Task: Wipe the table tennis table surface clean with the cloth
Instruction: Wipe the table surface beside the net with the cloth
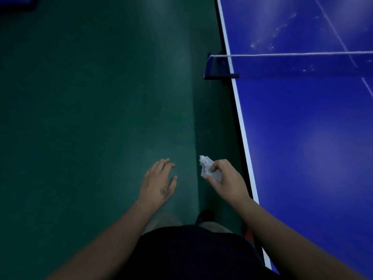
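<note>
The blue table tennis table (306, 138) fills the right side, its white-edged side line running from top centre to bottom right. Whitish smears and specks mark its surface beyond the net (302, 54). My right hand (226, 181) grips a crumpled white cloth (206, 165) in the air, just left of the table's edge and over the floor. My left hand (159, 182) hovers beside it with relaxed fingers, holding nothing.
A green floor (90, 118) covers the left half of the view. The dark net post clamp (217, 68) sticks out from the table's side. My dark shirt and a shoe (203, 216) show at the bottom.
</note>
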{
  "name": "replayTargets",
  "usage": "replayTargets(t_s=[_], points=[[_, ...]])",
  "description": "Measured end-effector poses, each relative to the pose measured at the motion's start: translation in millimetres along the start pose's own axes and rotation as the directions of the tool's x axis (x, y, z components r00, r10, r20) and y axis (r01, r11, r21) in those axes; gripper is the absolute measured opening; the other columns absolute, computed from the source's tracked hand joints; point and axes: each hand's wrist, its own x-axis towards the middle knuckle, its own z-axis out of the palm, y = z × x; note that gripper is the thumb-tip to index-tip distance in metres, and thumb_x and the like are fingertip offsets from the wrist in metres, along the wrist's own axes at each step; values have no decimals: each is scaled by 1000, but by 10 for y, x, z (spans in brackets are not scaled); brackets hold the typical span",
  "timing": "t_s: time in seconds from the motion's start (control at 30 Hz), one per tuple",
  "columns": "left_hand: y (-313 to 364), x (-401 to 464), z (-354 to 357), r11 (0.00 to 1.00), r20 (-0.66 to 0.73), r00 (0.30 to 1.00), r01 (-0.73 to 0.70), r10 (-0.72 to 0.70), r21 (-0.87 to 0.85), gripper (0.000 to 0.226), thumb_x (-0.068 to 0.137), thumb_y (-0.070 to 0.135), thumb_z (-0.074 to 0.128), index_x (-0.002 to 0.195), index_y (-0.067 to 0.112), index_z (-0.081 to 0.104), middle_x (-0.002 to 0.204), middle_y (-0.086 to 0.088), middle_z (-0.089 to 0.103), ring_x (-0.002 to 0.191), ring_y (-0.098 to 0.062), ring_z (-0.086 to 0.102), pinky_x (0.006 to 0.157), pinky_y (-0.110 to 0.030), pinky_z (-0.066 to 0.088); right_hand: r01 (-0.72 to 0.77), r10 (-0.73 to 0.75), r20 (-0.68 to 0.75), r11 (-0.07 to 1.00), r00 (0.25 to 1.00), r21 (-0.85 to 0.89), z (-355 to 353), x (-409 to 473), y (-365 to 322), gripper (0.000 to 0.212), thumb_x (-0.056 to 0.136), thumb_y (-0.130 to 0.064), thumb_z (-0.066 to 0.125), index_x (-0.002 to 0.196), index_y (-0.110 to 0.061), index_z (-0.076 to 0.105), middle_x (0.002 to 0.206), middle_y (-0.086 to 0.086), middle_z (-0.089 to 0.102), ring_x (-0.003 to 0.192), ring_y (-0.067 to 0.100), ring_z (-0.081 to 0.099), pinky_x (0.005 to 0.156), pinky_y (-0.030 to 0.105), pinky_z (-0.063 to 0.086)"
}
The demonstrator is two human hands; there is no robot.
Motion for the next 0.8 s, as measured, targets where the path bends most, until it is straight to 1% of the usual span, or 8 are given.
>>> replayTargets(t_s=[0.13, 0.27, 0.37, 0.5, 0.57, 0.67, 0.8], points=[[2, 269, -133, 1000, -44, 999, 22, -21, 4, 43, 102, 34, 61, 142, 20, 58, 155, -3, 51, 148, -25, 43, 122, -45, 36, 46, -45, 40, 999, 998, -9, -30, 469, -87, 30, 91, -46, 80, 101, -30, 56, 105, -17, 55, 91, 8, 59, 75, 40, 57], [-166, 641, -231, 1000, -69, 997, 25, -24, 10, 42, 102, 37, 59, 141, 21, 59, 154, -2, 53, 148, -25, 43, 123, -44, 35, 65, -62, 66, 997, 996, -35, 29, 939, -210, 30, 91, -47, 79, 101, -31, 55, 106, -18, 54, 90, 8, 58, 74, 40, 57], [-388, 1006, -315, 1000, -105, 994, -8, 11, 27, 41, 100, 40, 55, 135, 21, 63, 148, -2, 57, 145, -26, 48, 122, -45, 38, 55, -51, 63, 996, 997, -64, 114, 1328, -276, 30, 91, -46, 79, 100, -32, 55, 105, -18, 54, 89, 7, 57, 72, 39, 56], [-716, 1541, -544, 996, -139, 987, -70, 77, 56, 44, 99, 45, 48, 131, 21, 65, 145, -4, 60, 141, -27, 51, 123, -46, 38, 15, -13, 25, 996, 1000, -90, 227, 1792, -455, 29, 92, -45, 80, 101, -32, 55, 104, -20, 53, 88, 4, 57, 70, 32, 54], [-887, 1800, -676, 994, -133, 987, -81, 90, 70, 42, 100, 44, 51, 131, 21, 65, 145, -4, 60, 142, -27, 51, 124, -46, 37, -18, 19, 15, 995, 1000, -98, 305, 1989, -557, 29, 92, -44, 80, 101, -32, 56, 103, -20, 53, 87, 4, 56, 69, 29, 51], [-1153, 2131, -875, 993, -104, 990, -85, 93, 80, 38, 100, 41, 61, 132, 21, 65, 146, -4, 60, 143, -27, 50, 125, -47, 36, -66, 67, 1, 994, 998, -92, 439, 2278, -710, 30, 91, -44, 81, 100, -32, 55, 102, -21, 52, 87, 3, 56, 68, 31, 51], [-1451, 2521, -1119, 989, -94, 990, -91, 102, 117, 39, 99, 43, 58, 130, 22, 67, 144, -5, 62, 141, -28, 52, 123, -47, 38, -101, 98, -42, 992, 994, -71, 569, 2705, -941, 30, 91, -42, 82, 100, -32, 54, 102, -21, 51, 87, 3, 56, 70, 33, 53]])
